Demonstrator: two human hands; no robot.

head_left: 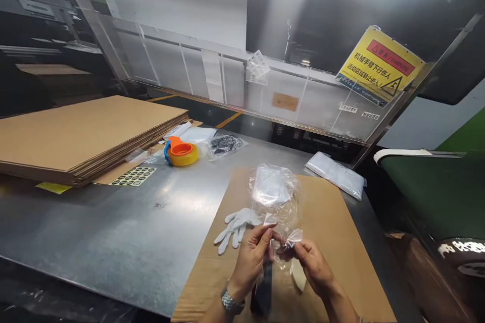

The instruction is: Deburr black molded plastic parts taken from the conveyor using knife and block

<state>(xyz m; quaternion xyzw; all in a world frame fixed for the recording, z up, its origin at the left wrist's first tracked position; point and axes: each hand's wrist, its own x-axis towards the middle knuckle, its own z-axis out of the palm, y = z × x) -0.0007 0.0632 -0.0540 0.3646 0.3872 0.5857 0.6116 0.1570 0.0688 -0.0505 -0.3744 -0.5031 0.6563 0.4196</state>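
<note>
Fingers (265,237) of the left hand (250,260) and right hand (312,265) are pinching crumpled clear film (294,238) at lower centre of the frame. White glove (237,224) is lying beside the left hand, on a cardboard sheet (324,207). Cardboard stack (91,131) is occupying the left; tape dispenser (182,153) is resting left of centre. Above the hands, a clear bag (273,186) is enclosing whitish contents. Creases are obscuring the film's direction and long axis.
</note>
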